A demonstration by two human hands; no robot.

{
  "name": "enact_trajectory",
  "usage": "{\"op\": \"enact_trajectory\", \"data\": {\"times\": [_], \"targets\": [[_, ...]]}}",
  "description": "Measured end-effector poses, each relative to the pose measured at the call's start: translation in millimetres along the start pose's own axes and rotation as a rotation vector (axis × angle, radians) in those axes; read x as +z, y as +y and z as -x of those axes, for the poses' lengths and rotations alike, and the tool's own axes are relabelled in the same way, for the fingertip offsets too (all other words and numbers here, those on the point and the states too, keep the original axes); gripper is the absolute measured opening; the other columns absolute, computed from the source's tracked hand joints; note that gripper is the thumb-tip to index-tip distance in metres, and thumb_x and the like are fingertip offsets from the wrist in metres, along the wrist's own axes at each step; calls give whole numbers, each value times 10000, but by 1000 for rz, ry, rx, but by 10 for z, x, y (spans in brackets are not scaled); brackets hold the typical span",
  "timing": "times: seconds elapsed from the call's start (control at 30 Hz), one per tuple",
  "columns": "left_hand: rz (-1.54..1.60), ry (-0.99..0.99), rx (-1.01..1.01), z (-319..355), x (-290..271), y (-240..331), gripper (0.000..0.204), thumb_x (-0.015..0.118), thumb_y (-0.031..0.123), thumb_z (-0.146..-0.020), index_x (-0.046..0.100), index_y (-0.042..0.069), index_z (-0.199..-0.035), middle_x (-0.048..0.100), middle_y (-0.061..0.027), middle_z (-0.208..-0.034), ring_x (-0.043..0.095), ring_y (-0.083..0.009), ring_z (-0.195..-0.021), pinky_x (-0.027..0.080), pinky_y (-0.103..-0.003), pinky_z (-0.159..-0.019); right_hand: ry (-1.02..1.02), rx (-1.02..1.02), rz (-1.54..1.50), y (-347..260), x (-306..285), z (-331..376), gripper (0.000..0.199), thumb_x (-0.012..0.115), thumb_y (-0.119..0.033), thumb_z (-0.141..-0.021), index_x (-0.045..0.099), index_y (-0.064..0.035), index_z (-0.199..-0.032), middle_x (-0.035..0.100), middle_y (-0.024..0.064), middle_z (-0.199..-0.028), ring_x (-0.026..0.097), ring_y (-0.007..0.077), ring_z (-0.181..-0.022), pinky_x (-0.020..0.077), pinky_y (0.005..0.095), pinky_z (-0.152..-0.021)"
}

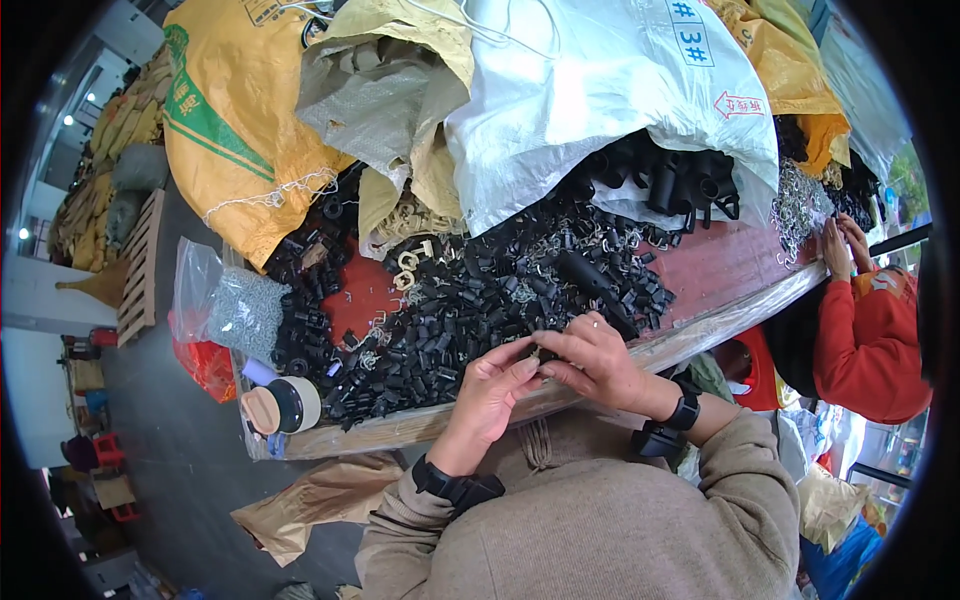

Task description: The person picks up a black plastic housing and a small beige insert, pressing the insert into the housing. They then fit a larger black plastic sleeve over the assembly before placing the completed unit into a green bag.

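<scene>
My left hand (pixel 487 393) and my right hand (pixel 606 366) meet over the near edge of the table, fingertips pinched together. Between them is a small dark part (pixel 543 354), mostly covered by the fingers, so its exact kind is hidden. Just beyond the hands spreads a heap of small black plastic pieces (pixel 430 345) mixed with small metal bits. A larger black tube-shaped piece (pixel 590 280) lies on the heap to the right. Several cream-coloured rings (pixel 405 270) sit toward the back.
Woven sacks, a yellow one (pixel 235 120) and a white one (pixel 610 90), line the back. At left stand a lidded cup (pixel 297 404) and a clear bag of small grey pieces (pixel 247 312). Rightward, a person in red (pixel 865 350) handles metal pieces (pixel 798 205).
</scene>
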State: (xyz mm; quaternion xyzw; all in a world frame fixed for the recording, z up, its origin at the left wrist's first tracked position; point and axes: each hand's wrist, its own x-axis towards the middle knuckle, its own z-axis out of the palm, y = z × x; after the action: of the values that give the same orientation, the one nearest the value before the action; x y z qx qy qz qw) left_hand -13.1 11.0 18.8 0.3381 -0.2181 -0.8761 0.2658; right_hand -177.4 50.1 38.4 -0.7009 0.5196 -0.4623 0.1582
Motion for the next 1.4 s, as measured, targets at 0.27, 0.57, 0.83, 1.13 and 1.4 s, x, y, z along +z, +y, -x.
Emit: {"op": "enact_trajectory", "data": {"times": [0.27,0.57,0.83,1.13,1.4], "targets": [[6,-36,-41,89,38,-87,304,586,96,-778,520,3,-1060,584,-56,-894,572,-110,-759,492,-232,-661,16,-333,369,-24,-97,67,310,654,-271,-613,579,-52,-819,413,5,-636,409,149,-566,296,280,-526],[-22,-37,-95,61,68,-83,259,580,103,-783,533,-13,-1009,594,-69,-847,579,-110,-694,492,-215,-612,45,-436,421,96,-51,126,328,671,-287,-579,590,-35,-773,409,-9,-602,394,143,-523,303,283,-530],[-87,-57,-58,-102,-101,5,240,546,85,-789,525,-31,-998,599,-129,-805,591,-144,-641,505,-236,-547,61,-205,369,377,-201,-72,299,646,-205,-652,564,-37,-885,484,52,-707,459,212,-611,347,323,-570],[-92,-27,-23,-102,-65,77,249,560,103,-785,521,-19,-999,597,-141,-798,572,-137,-604,496,-226,-553,-60,128,435,580,-341,-87,365,616,-148,-681,511,-22,-1008,522,107,-864,494,258,-747,382,321,-647],[-101,-80,2,15,-56,65,278,577,102,-777,496,-11,-1018,594,-143,-829,571,-133,-621,495,-226,-572,-245,274,-294,217,-520,-80,223,554,-104,-691,570,11,-881,543,73,-739,508,157,-680,387,258,-621]]}}
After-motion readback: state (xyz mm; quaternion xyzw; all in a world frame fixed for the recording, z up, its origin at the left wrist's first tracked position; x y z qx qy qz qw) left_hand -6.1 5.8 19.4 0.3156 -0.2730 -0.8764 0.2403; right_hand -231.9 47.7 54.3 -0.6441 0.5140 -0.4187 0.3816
